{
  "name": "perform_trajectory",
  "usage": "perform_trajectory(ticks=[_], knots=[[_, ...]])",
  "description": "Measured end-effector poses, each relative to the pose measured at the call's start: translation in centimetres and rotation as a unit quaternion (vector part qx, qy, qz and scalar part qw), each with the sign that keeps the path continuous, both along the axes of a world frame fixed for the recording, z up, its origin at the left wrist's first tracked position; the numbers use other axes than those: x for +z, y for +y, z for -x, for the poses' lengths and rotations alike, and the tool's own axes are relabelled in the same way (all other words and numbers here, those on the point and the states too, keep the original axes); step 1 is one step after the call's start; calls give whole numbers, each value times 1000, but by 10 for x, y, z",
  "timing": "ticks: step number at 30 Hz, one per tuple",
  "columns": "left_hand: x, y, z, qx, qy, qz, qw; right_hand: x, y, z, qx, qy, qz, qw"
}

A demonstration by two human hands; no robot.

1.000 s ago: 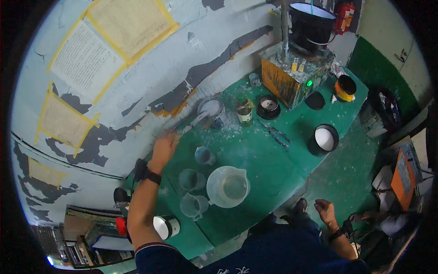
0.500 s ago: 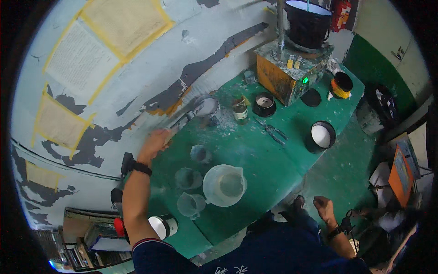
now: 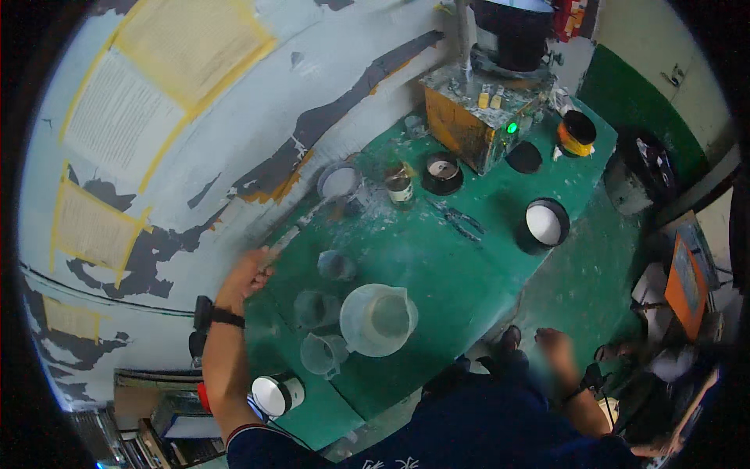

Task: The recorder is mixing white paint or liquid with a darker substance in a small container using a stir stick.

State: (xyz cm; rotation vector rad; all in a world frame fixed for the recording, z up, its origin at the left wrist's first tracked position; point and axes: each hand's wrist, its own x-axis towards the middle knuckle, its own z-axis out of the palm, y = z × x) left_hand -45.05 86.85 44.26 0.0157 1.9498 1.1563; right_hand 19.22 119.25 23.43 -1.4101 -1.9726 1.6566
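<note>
My left hand is closed around the near end of a long, pale-smeared flat spatula at the wall side of the green table. The spatula's far end points toward a cup of whitish stuff; whether they touch is hard to tell. Closest to this hand stand a small clear beaker and another clear beaker. A large translucent jug and a small handled jug are nearer to me. Off the table's near edge hangs my right hand, its fingers smeared by motion.
Pliers, a glass jar and a black tub of white stuff stand or lie farther right. Behind them is a paint-stained machine with a black bucket. A white-filled can sits near my left arm.
My left hand and the spatula have drawn slightly back toward me, along the wall. The right hand has become blurred. The whole view has shifted a little.
</note>
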Motion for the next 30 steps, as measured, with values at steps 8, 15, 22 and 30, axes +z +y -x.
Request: perform_trajectory(ticks=[8,15,22,30], knots=[[-71,49,24,46,50,-41,997,11,2,-5,34,-87,1,996],[-47,-13,-1,60,58,-26,996,2,5,-15,11,-61,-4,998],[-71,16,7,14,26,-71,997,-27,0,-10,71,-42,-16,996],[-57,-34,13,3,102,33,994,-5,20,-10,79,-125,-58,987]])
